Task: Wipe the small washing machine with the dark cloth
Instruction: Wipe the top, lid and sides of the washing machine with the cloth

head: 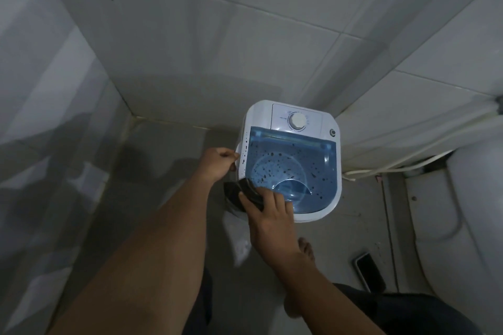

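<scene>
At the bottom of the frame two bare forearms reach forward over dark clothing, with a bare foot (306, 249) on the tiled floor (168, 149) between them; a dark phone (369, 271) lies on the floor at lower right, beside a white toilet (460, 215) along the right edge; the right hand (272, 215) presses the dark cloth (246, 190) flat against the near left corner of the small washing machine (292, 160), its fingers (277, 198) spread wide over the cloth and the edge of the blue see-through lid (296, 168), which is speckled with dark spots; the left hand (219, 162), in the middle of the frame, has its fingers curled closed against the machine's left side; whether they grip anything cannot be told; farther up, a white timer dial (297, 120) sits on the control panel; grey tiled walls (206, 35) fill the upper frame, and pale hoses (424, 149) run along the right wall.
</scene>
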